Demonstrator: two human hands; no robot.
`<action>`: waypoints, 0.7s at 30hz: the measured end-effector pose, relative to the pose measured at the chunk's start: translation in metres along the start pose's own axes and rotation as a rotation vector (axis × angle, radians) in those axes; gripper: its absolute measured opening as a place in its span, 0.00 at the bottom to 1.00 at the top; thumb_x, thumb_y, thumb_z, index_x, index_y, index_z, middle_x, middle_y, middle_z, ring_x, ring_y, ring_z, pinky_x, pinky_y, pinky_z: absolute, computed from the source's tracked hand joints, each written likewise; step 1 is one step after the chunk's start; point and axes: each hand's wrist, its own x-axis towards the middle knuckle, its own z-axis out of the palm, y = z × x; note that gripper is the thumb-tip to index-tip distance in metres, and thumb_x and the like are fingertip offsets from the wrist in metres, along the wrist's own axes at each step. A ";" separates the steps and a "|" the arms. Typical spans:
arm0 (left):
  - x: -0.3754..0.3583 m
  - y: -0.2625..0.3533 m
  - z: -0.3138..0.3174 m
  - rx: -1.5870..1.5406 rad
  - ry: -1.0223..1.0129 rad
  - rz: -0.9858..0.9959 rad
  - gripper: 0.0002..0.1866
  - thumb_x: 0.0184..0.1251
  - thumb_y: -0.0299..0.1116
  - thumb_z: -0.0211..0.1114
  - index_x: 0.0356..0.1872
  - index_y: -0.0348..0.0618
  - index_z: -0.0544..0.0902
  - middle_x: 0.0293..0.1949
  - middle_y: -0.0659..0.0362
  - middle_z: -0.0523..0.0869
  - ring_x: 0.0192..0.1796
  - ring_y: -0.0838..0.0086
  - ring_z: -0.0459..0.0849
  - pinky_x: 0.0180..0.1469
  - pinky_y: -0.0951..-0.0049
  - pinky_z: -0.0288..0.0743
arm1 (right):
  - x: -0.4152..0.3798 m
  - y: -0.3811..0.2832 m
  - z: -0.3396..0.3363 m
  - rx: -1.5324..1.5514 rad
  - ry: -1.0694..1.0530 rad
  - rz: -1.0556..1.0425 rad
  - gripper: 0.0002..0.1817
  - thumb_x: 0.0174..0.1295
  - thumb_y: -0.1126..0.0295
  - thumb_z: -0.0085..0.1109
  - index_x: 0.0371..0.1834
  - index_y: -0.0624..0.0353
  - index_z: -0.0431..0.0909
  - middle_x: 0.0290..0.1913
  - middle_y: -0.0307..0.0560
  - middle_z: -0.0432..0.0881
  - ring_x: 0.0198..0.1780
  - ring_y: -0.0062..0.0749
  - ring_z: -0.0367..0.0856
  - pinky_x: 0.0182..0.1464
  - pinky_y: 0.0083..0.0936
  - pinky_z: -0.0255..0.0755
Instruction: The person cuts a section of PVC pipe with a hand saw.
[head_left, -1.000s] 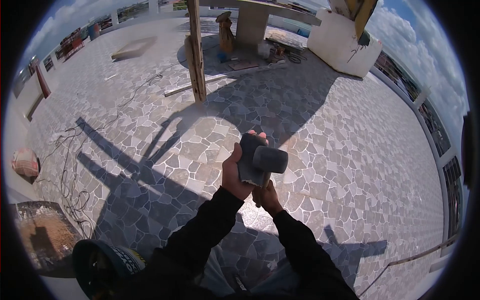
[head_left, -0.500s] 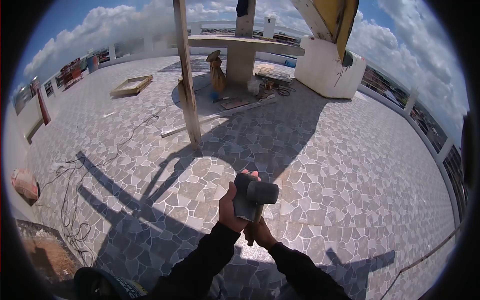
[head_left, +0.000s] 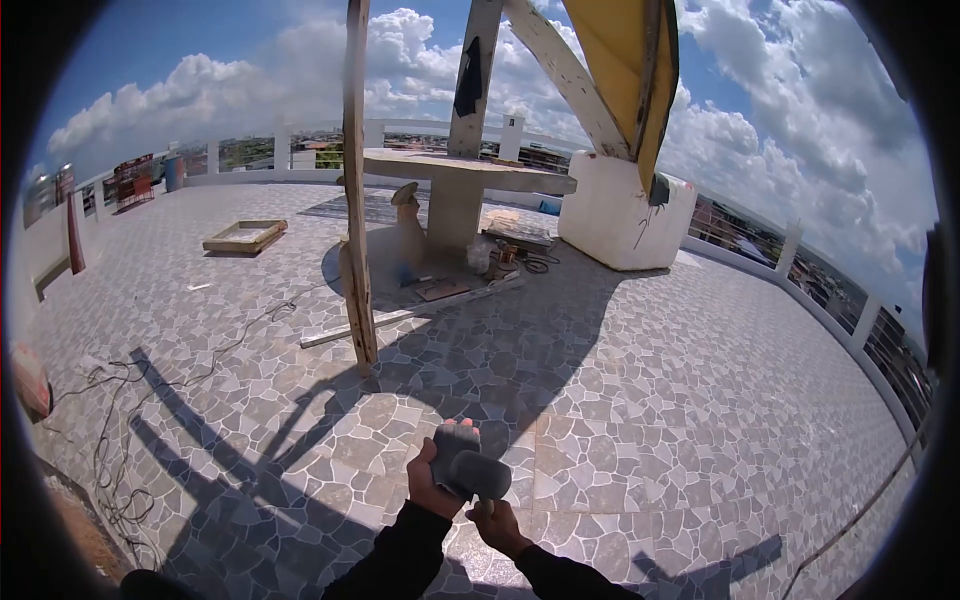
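Observation:
My left hand (head_left: 428,484) is wrapped around a flat dark grey slab (head_left: 453,446), thumb along its near side and fingertips showing past its far edge. In my right hand (head_left: 499,528) is a rubber mallet (head_left: 482,476), gripped by the handle close under its dark head. The mallet head overlaps the slab's lower right part in this view. Most of the handle is hidden by the head and my fingers. Both hands are held out over the patterned stone-look floor (head_left: 600,480).
A wooden post (head_left: 358,250) stands ahead, near a long pale board (head_left: 410,316) on the floor. Behind are a concrete table (head_left: 470,172), a white block (head_left: 625,215) and a wooden frame (head_left: 245,237). Loose cables (head_left: 115,470) lie at left.
The view has tilted up, so the hands appear lower and further left. The mallet head has turned and sits lower against the slab. Both hands keep their grips.

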 end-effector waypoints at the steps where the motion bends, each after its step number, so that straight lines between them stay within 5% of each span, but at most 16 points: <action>1: 0.000 -0.003 0.000 -0.004 0.017 0.017 0.27 0.81 0.49 0.48 0.71 0.44 0.67 0.70 0.51 0.74 0.72 0.55 0.73 0.76 0.48 0.65 | 0.005 0.003 -0.001 -0.018 0.077 -0.065 0.15 0.64 0.62 0.61 0.28 0.63 0.81 0.25 0.64 0.81 0.31 0.61 0.84 0.33 0.48 0.73; 3: -0.005 -0.014 0.007 -0.013 0.025 0.017 0.26 0.82 0.48 0.48 0.70 0.44 0.68 0.70 0.51 0.75 0.71 0.56 0.74 0.75 0.49 0.65 | 0.023 0.031 -0.009 -0.194 0.165 -0.287 0.13 0.62 0.64 0.61 0.27 0.63 0.80 0.26 0.65 0.82 0.32 0.64 0.84 0.30 0.48 0.73; 6: -0.007 -0.021 0.016 0.043 0.118 0.037 0.26 0.82 0.48 0.46 0.71 0.42 0.68 0.70 0.50 0.75 0.71 0.56 0.75 0.74 0.48 0.67 | 0.026 0.013 -0.025 -0.160 0.267 -0.137 0.15 0.62 0.65 0.61 0.23 0.65 0.78 0.21 0.65 0.79 0.30 0.64 0.84 0.29 0.47 0.73; 9: -0.004 0.000 0.013 0.065 0.142 0.030 0.25 0.82 0.45 0.46 0.70 0.41 0.68 0.70 0.50 0.75 0.71 0.55 0.75 0.74 0.48 0.67 | 0.010 0.003 -0.012 -0.145 0.155 -0.055 0.16 0.63 0.63 0.62 0.24 0.64 0.79 0.23 0.66 0.79 0.32 0.65 0.84 0.30 0.47 0.74; 11: -0.002 0.007 0.007 0.007 0.153 0.017 0.25 0.82 0.46 0.45 0.69 0.41 0.69 0.70 0.49 0.75 0.71 0.55 0.75 0.74 0.48 0.67 | 0.010 0.008 -0.008 -0.243 0.160 -0.173 0.14 0.63 0.62 0.62 0.26 0.63 0.81 0.25 0.66 0.80 0.34 0.66 0.83 0.32 0.47 0.75; 14: -0.005 -0.013 0.005 0.073 0.098 0.021 0.25 0.83 0.47 0.44 0.69 0.41 0.70 0.70 0.49 0.75 0.70 0.55 0.75 0.73 0.48 0.68 | 0.020 0.014 -0.022 -0.287 0.213 -0.008 0.12 0.62 0.64 0.61 0.27 0.61 0.82 0.27 0.67 0.80 0.35 0.66 0.83 0.33 0.51 0.75; 17: -0.005 -0.014 0.007 0.065 0.182 0.019 0.25 0.83 0.49 0.43 0.68 0.42 0.70 0.70 0.49 0.74 0.70 0.55 0.75 0.73 0.49 0.68 | 0.018 -0.008 -0.031 -0.282 0.232 -0.059 0.13 0.63 0.65 0.60 0.25 0.62 0.80 0.26 0.67 0.80 0.32 0.67 0.82 0.31 0.51 0.74; 21: -0.002 0.007 0.021 0.082 0.048 -0.002 0.26 0.82 0.48 0.48 0.71 0.42 0.67 0.71 0.50 0.72 0.72 0.56 0.72 0.75 0.51 0.67 | -0.002 -0.019 -0.008 -0.038 0.022 -0.111 0.15 0.63 0.65 0.61 0.24 0.66 0.77 0.22 0.66 0.79 0.27 0.61 0.83 0.28 0.46 0.70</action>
